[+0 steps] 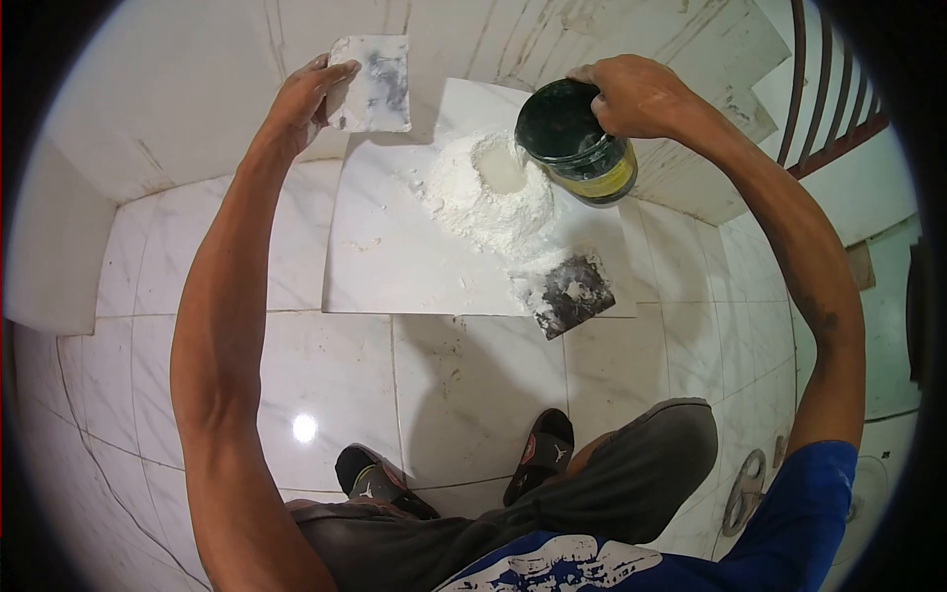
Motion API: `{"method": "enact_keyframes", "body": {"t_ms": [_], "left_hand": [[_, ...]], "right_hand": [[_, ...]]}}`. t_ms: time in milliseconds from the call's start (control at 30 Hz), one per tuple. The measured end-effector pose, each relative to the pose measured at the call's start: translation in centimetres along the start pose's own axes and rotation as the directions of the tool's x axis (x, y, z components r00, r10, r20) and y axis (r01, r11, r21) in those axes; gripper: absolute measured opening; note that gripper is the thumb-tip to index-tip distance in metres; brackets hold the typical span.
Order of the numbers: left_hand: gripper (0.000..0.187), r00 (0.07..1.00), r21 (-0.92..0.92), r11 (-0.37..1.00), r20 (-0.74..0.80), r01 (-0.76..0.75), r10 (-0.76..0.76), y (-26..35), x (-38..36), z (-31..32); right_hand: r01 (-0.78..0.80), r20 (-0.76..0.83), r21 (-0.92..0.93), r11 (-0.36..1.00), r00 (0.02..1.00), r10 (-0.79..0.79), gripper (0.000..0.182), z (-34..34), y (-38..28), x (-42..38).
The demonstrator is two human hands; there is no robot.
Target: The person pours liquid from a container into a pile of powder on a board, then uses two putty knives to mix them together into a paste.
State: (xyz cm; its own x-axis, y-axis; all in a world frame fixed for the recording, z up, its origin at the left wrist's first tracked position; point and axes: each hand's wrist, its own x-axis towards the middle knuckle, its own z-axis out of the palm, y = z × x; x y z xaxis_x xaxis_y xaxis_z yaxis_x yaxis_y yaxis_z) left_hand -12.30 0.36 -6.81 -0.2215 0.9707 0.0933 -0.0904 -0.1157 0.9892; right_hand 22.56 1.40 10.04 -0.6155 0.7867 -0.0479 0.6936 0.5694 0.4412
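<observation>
My left hand (306, 99) grips the edge of a flat rectangular scraper plate (380, 84), smeared white and grey, held up near the wall. My right hand (636, 96) is closed on the rim of a dark bucket (582, 163) with a yellow band, tilted toward a mound of white powder (483, 212). A hollow in the mound's top holds pale liquid (503, 170). Beneath lies a white board (385, 257) on the floor. A dark square plate (572, 301), partly covered with powder, rests at the board's near edge.
Marbled floor tiles (335, 365) surround the board, and a streaked pale wall (444, 39) rises behind it. Dark red metal bars (838, 109) stand at upper right. My sandalled feet (538, 459) are close to the near side. A thin cable (99, 483) runs along the left.
</observation>
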Motion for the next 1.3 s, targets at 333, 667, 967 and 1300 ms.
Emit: {"method": "enact_keyframes", "body": {"t_ms": [333,667,967,1300], "left_hand": [[0.038,1.000,-0.029,1.000,-0.001,-0.013,0.013,0.4,-0.5,0.5],[0.037,0.999,-0.030,1.000,-0.040,-0.003,0.002,0.8,-1.0,1.1],[0.034,0.999,-0.011,1.000,-0.032,-0.016,0.015,0.7,-0.8,1.0],[0.043,1.000,-0.024,1.000,0.008,0.006,-0.006,1.4,-1.6,2.1]], "right_hand": [[0.011,0.016,0.000,1.000,1.000,-0.011,0.054,-0.1,-0.5,0.3],[0.010,0.026,-0.015,1.000,1.000,-0.010,0.052,-0.6,-0.6,0.2],[0.011,0.019,-0.003,1.000,1.000,-0.011,0.051,-0.5,-0.6,0.0],[-0.057,-0.043,0.134,0.989,0.997,0.063,0.054,-0.2,1.8,0.0]]}}
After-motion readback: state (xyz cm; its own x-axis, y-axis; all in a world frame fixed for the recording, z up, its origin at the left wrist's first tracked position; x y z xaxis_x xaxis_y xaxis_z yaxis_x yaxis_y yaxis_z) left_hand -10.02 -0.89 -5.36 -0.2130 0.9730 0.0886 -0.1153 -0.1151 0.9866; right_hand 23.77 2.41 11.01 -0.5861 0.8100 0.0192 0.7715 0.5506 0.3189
